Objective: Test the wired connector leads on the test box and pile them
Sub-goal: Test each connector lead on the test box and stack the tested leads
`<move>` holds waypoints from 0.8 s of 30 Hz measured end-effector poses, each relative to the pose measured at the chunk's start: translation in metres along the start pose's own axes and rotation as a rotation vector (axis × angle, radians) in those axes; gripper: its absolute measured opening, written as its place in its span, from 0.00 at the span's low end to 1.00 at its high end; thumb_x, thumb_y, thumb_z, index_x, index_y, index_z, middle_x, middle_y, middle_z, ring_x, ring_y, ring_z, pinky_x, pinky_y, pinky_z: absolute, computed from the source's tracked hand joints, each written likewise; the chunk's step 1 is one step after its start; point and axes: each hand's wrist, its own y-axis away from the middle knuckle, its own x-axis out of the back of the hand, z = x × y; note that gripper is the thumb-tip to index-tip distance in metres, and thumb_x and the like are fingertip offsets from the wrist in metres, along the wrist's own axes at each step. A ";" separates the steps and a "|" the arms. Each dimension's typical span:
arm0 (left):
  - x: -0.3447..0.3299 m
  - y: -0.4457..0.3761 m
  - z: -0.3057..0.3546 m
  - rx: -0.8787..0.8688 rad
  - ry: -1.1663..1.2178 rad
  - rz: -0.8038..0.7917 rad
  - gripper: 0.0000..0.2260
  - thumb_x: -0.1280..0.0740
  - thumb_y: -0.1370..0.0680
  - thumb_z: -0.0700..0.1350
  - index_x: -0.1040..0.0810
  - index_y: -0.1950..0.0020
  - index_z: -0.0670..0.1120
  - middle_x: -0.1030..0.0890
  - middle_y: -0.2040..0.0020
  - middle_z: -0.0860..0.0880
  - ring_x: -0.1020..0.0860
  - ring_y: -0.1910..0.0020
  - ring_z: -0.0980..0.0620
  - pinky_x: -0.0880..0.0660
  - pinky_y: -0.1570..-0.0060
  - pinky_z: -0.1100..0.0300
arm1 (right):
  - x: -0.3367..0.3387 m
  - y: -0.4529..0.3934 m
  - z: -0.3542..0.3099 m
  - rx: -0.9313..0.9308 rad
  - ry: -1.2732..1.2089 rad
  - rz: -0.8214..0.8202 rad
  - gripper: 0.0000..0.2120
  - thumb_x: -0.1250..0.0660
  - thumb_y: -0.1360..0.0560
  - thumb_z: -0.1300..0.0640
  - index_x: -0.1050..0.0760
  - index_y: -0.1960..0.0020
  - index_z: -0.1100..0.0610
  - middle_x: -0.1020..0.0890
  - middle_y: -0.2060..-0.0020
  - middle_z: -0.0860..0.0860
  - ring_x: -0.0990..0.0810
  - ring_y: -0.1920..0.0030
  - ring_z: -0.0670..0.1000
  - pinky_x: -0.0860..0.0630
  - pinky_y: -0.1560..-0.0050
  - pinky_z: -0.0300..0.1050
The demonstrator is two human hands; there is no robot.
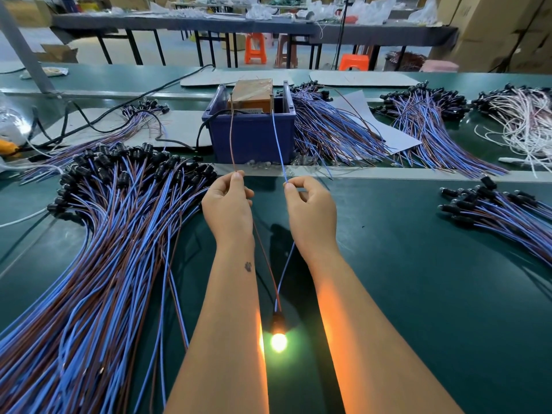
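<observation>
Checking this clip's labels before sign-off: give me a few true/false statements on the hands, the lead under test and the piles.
1. The left hand pinches the brown wire. True.
2. The right hand is empty. False: it pinches the blue wire.
3. The lamp between the forearms is lit. True.
4. The test box sits in a red bin. False: the bin is blue.
5. The biggest pile of leads lies left of the hands. True.

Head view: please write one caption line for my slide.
Left hand holds brown wire, right hand blue wire; lamp glows.
</observation>
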 end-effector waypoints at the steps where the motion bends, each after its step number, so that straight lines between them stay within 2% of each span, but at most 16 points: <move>1: 0.000 0.000 0.000 0.000 -0.003 -0.001 0.08 0.36 0.18 0.44 0.18 0.54 0.48 0.24 0.71 0.53 0.28 0.73 0.59 0.30 0.70 0.67 | 0.000 0.000 0.000 0.001 -0.001 0.001 0.10 0.38 0.20 0.55 0.27 0.59 0.45 0.24 0.70 0.43 0.27 0.68 0.39 0.31 0.69 0.33; 5: 0.000 0.000 0.000 0.001 -0.002 0.003 0.08 0.36 0.19 0.44 0.18 0.54 0.47 0.24 0.71 0.54 0.28 0.73 0.60 0.29 0.70 0.67 | 0.000 0.000 -0.001 0.002 0.003 0.004 0.09 0.38 0.20 0.55 0.27 0.58 0.46 0.23 0.68 0.43 0.26 0.65 0.37 0.30 0.67 0.31; 10: 0.000 0.000 0.000 0.000 -0.003 0.002 0.08 0.36 0.19 0.43 0.18 0.54 0.47 0.24 0.71 0.53 0.28 0.72 0.59 0.29 0.70 0.67 | 0.000 -0.001 0.000 -0.003 0.003 0.003 0.09 0.38 0.20 0.55 0.26 0.58 0.46 0.24 0.70 0.44 0.27 0.69 0.39 0.32 0.71 0.32; 15: -0.001 0.000 0.000 0.003 -0.006 0.002 0.08 0.36 0.19 0.43 0.18 0.55 0.47 0.24 0.71 0.53 0.28 0.73 0.59 0.29 0.69 0.67 | -0.001 -0.002 0.001 -0.028 0.006 0.010 0.08 0.37 0.21 0.55 0.26 0.58 0.47 0.23 0.70 0.43 0.27 0.68 0.42 0.30 0.66 0.40; 21: 0.000 -0.001 0.000 0.001 0.000 -0.003 0.08 0.36 0.19 0.43 0.18 0.55 0.47 0.24 0.71 0.53 0.28 0.73 0.59 0.29 0.69 0.66 | 0.000 -0.001 0.000 -0.023 0.009 0.012 0.08 0.38 0.21 0.55 0.26 0.58 0.46 0.23 0.68 0.41 0.24 0.62 0.41 0.30 0.67 0.33; 24: -0.001 -0.001 0.000 0.006 -0.006 0.001 0.08 0.36 0.19 0.43 0.18 0.55 0.46 0.24 0.71 0.53 0.28 0.74 0.59 0.29 0.69 0.66 | 0.000 -0.001 0.000 -0.037 0.004 0.012 0.09 0.37 0.21 0.55 0.26 0.60 0.47 0.23 0.71 0.43 0.26 0.67 0.42 0.29 0.66 0.40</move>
